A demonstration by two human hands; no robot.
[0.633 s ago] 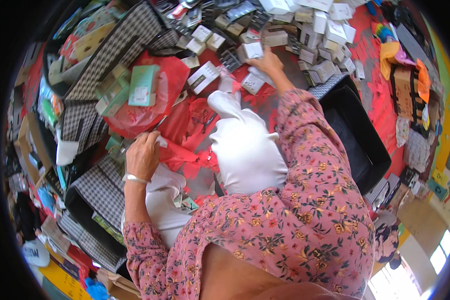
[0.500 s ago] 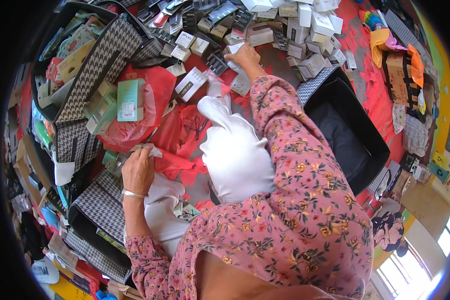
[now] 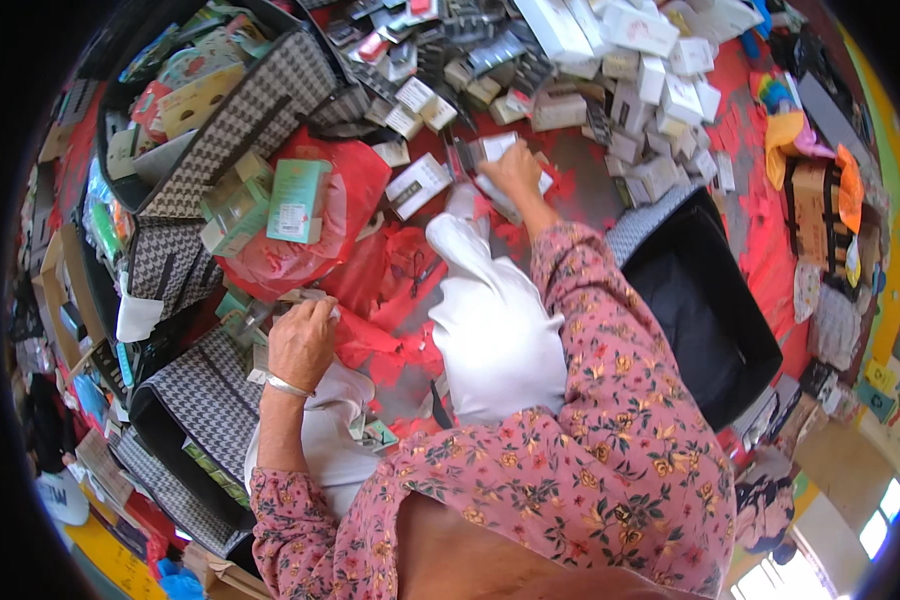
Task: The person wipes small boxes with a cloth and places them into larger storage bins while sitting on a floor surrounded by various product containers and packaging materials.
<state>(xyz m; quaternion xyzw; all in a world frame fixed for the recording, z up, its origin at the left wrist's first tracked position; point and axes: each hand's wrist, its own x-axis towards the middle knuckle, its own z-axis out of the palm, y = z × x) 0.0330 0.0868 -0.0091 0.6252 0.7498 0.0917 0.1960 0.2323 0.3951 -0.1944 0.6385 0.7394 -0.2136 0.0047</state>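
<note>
At the near edge of a heap of small cartons, my right hand [image 3: 515, 178] has its fingers wrapped round a small white box [image 3: 497, 148]; part of the box is hidden. Just left of it lies another white box with a dark label [image 3: 417, 186]. My left hand [image 3: 302, 342] is closed above my left knee, pinching a small pale piece that I cannot make out. Beyond the left hand, a green carton [image 3: 298, 200] and a clear-sided green box [image 3: 238, 215] rest on red plastic film [image 3: 355, 165]. Scissors [image 3: 417, 272] lie on the red covering between my legs.
An open black-lined houndstooth storage box [image 3: 705, 300] stands at right. Another houndstooth box [image 3: 260, 110], filled with packages, is at far left, with a third [image 3: 195, 400] near my left forearm. White and grey cartons [image 3: 655, 100] pile up ahead. A brown carton [image 3: 820, 210] sits far right.
My right hand has drawn nearer to me with the white box. The whole view has shifted, so things sit further right. My left hand stays closed by the knee.
</note>
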